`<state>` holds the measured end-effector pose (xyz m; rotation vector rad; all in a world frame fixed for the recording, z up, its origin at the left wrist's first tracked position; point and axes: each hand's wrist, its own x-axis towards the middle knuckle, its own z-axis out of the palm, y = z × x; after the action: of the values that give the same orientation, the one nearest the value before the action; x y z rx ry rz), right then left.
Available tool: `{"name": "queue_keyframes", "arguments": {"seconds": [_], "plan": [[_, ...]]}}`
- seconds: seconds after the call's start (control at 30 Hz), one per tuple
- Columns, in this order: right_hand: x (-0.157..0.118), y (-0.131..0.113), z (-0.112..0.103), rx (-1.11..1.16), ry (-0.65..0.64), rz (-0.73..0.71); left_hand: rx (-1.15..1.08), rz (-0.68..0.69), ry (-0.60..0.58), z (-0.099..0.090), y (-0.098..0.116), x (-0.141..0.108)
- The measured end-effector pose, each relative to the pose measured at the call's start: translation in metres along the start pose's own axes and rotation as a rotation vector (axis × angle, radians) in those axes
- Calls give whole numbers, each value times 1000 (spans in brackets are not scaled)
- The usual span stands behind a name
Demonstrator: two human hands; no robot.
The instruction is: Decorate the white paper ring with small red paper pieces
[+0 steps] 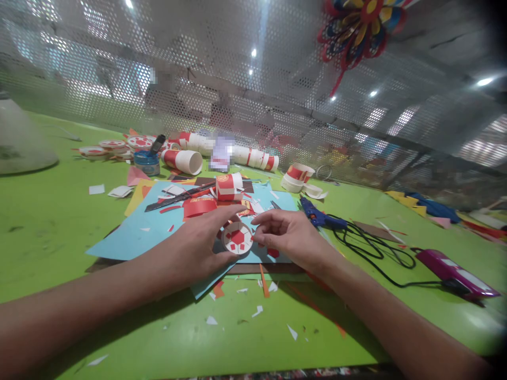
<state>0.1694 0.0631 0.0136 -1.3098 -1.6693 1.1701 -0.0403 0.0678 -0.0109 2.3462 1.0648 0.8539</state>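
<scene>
Between the thumb and fingers of my left hand (206, 237) is a small round white paper cup base (238, 238), with red patches laid out like a football. My right hand (287, 229) is at its right edge, thumb and fingers bent close together; whatever they may pinch is too small to make out. Beneath both hands lies a light blue paper sheet (130, 240). Just beyond are a cut red-and-white paper cup (228, 187), a curved red cup strip (200, 207) and a dark cutter knife (178, 197).
A blue glue gun (317, 214) lies at right, its black cord running to a magenta power strip (455, 272). Paper cups (184, 162), a blue jar (146, 162) and football-patterned discs (113, 145) stand behind. Paper scraps (212, 320) litter the green table (158, 338).
</scene>
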Motion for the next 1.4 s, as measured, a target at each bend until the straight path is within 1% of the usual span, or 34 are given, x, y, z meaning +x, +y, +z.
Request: {"name": "queue_keyframes", "arguments": {"seconds": [0.27, 0.43, 0.63, 0.83, 1.07, 1.2, 1.4], "plan": [[-1, 3, 2, -66, 19, -50, 0, -12, 2, -1, 2, 0], [-2, 1, 3, -109, 36, -5, 10, -25, -2, -3, 4, 0], [-3, -1, 2, -162, -2, 4, 13, -8, 5, -3, 5, 0], [-3, 0, 3, -67, -10, 8, 17, -16, -14, -3, 5, -2], [-3, -3, 3, -79, -30, 23, -1, -38, -22, -3, 6, -1], [-3, -1, 2, -152, -9, -10, 12, -22, -7, -4, 5, -1], [-4, -1, 0, -295, -21, 20, 13, -22, -5, -4, 5, -1]]}}
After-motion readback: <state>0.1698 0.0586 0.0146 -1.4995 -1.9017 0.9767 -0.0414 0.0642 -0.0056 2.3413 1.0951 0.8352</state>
